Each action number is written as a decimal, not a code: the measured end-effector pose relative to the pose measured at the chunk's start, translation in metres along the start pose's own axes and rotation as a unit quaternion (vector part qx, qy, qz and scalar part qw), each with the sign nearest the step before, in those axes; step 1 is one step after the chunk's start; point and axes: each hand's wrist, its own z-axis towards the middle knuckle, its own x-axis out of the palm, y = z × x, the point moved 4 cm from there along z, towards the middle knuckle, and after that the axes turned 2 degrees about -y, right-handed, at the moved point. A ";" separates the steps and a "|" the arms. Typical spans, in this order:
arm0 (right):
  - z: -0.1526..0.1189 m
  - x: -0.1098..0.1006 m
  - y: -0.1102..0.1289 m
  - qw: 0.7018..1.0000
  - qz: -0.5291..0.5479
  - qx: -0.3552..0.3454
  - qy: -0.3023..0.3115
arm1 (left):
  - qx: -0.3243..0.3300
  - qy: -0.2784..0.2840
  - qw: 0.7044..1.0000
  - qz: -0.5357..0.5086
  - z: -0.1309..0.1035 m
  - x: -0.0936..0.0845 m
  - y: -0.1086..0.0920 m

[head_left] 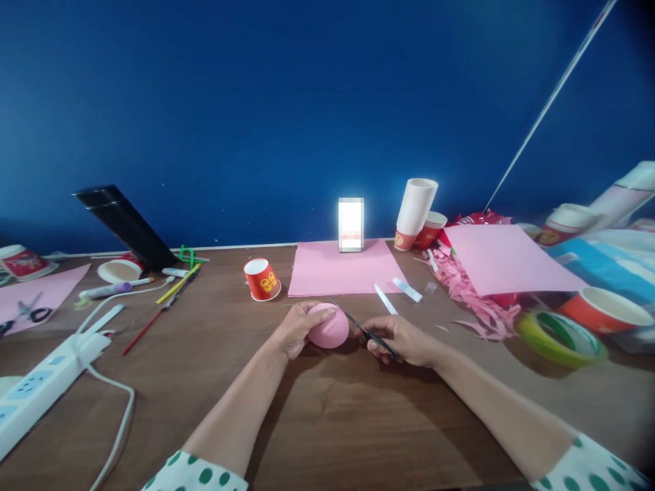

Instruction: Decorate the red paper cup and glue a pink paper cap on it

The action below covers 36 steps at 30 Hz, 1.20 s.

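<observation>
Near the middle of the table, my left hand pinches a round piece of pink paper by its left side, thumb on top. My right hand is closed on black-handled scissors, whose blades point up and left towards the paper's upper right edge. Whether the blades touch the paper is hard to tell. Beyond my hands lies a stack of pink sheets, and a red paper cup stands upside down to its left.
Stacked cups, pink paper strips and yellow-green tape are on the right. A power strip, its white cable, a black bottle and other scissors are on the left. A bright blurred screen stands behind.
</observation>
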 end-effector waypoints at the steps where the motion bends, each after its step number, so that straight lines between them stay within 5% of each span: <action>1: 0.000 0.000 0.000 1.000 0.000 0.000 -0.001 | -0.001 0.001 1.000 0.001 0.000 0.000 0.000; 36: 0.002 -0.001 -0.005 0.999 0.001 0.013 -0.031 | -0.007 0.003 1.000 0.003 -0.001 -0.004 -0.003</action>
